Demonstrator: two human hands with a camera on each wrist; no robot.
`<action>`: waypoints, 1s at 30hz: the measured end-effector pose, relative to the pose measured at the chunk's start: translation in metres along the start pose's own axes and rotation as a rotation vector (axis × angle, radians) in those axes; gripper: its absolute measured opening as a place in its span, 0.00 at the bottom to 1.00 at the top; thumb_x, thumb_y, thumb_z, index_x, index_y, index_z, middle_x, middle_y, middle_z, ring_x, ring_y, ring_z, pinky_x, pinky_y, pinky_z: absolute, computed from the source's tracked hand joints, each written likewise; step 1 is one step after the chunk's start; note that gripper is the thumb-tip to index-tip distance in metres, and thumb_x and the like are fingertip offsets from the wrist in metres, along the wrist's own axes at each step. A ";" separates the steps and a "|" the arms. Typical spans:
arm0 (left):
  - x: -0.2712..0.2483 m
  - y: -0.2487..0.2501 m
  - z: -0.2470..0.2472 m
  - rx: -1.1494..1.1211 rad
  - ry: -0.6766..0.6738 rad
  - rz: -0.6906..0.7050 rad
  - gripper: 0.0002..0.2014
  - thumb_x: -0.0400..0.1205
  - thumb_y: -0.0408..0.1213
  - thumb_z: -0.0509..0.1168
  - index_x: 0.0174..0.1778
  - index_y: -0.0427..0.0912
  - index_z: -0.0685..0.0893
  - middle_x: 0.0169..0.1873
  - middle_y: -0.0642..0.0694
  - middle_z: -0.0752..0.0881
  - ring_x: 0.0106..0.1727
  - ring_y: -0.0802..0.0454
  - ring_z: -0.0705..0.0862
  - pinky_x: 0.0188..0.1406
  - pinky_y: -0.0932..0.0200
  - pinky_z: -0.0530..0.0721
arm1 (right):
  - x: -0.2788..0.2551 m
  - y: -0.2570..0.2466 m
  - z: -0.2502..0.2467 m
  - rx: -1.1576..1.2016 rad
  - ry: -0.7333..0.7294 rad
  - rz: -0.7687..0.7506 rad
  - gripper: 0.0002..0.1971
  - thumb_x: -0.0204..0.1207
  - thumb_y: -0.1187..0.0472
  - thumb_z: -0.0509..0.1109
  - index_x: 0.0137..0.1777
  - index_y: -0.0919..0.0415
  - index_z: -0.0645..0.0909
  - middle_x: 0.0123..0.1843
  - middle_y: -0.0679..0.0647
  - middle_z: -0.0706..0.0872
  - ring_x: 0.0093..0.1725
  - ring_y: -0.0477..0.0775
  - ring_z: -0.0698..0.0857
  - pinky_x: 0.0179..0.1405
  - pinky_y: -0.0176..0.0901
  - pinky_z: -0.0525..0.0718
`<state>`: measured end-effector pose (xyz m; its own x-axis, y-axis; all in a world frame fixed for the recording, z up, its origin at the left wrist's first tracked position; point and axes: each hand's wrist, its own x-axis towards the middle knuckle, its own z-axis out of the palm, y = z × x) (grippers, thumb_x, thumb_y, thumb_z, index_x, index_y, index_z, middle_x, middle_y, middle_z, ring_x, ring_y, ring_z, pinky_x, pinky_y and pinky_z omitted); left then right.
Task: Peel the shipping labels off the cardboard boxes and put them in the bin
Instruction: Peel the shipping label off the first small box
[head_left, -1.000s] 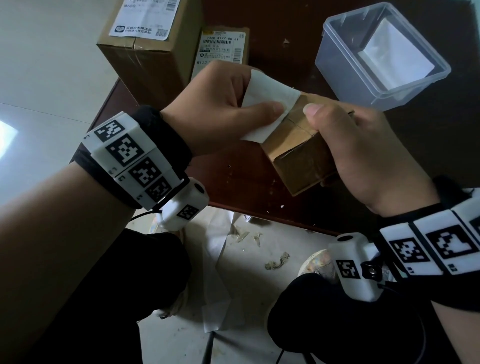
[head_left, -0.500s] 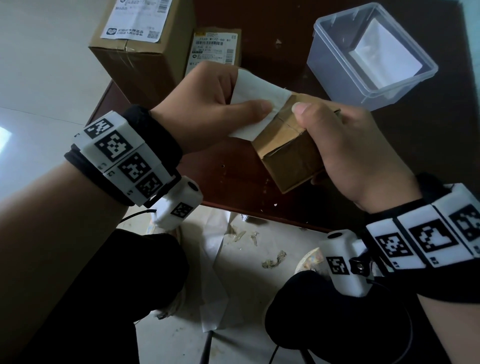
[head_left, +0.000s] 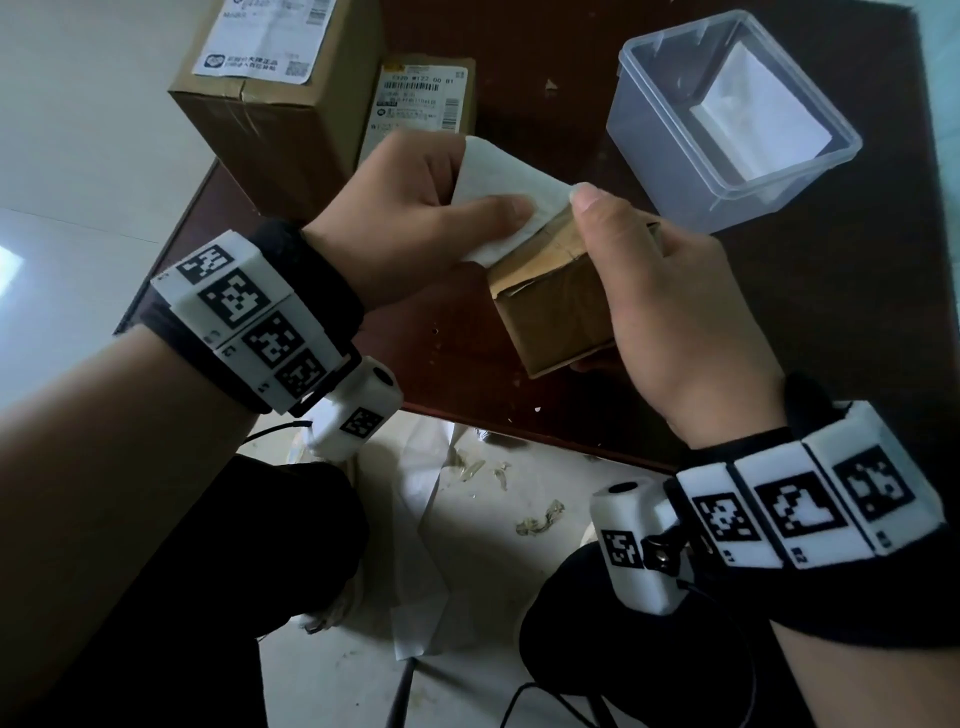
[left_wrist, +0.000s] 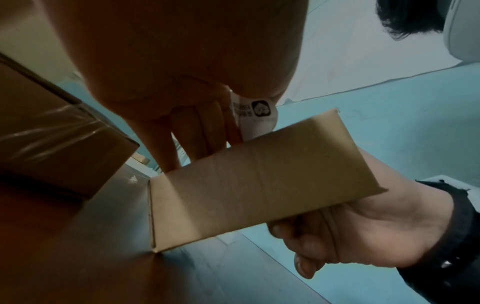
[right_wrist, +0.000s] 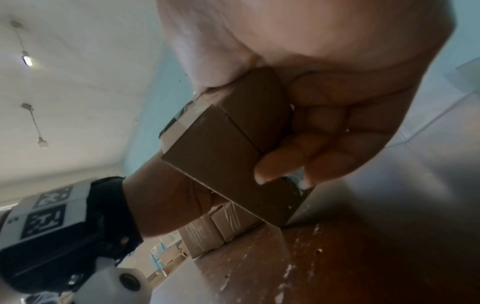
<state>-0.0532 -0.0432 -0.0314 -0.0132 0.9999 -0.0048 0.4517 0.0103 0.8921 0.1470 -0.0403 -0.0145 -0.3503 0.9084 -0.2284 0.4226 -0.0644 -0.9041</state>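
Note:
A small cardboard box (head_left: 556, 301) is tilted on the dark wooden table (head_left: 441, 358), one corner down. My right hand (head_left: 665, 291) grips it round the near end, thumb on top and fingers underneath (right_wrist: 285, 164). My left hand (head_left: 415, 208) pinches a white shipping label (head_left: 498, 192) that is partly lifted off the box's top. The label's printed side (left_wrist: 254, 111) shows in the left wrist view, above the box (left_wrist: 259, 181). A clear plastic bin (head_left: 727, 119) stands at the back right with white paper (head_left: 763, 130) inside.
Two more cardboard boxes with labels stand at the back: a large one (head_left: 270, 104) and a smaller one (head_left: 421, 98). The table's near edge (head_left: 519, 426) runs under my wrists. Paper strips and scraps (head_left: 431, 545) lie on the floor below.
Both hands with the box have drifted slightly left and toward me. The left thumb has slid further along the label, and more of it stands off the box.

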 end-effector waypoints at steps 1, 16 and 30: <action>0.001 0.000 0.002 -0.010 0.009 -0.006 0.09 0.85 0.38 0.72 0.53 0.33 0.89 0.39 0.44 0.92 0.36 0.57 0.88 0.33 0.68 0.81 | 0.001 0.000 0.000 -0.001 0.020 0.006 0.27 0.89 0.34 0.61 0.36 0.52 0.81 0.35 0.56 0.88 0.36 0.50 0.91 0.32 0.38 0.84; 0.012 0.007 0.009 -0.041 0.022 -0.076 0.10 0.85 0.37 0.70 0.55 0.34 0.89 0.47 0.39 0.93 0.42 0.52 0.91 0.39 0.61 0.85 | 0.009 0.009 0.002 0.023 0.103 -0.084 0.32 0.92 0.44 0.63 0.20 0.44 0.71 0.20 0.42 0.69 0.22 0.41 0.69 0.23 0.32 0.69; 0.010 0.000 0.002 -0.149 -0.019 -0.069 0.05 0.86 0.34 0.70 0.54 0.40 0.90 0.41 0.53 0.94 0.43 0.60 0.91 0.41 0.66 0.86 | 0.013 0.010 0.001 -0.047 0.085 -0.147 0.25 0.92 0.46 0.63 0.28 0.45 0.73 0.23 0.44 0.73 0.26 0.44 0.75 0.23 0.33 0.71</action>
<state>-0.0512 -0.0327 -0.0321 -0.0221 0.9969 -0.0759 0.3130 0.0790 0.9465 0.1457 -0.0298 -0.0269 -0.3400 0.9384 -0.0615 0.4112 0.0896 -0.9072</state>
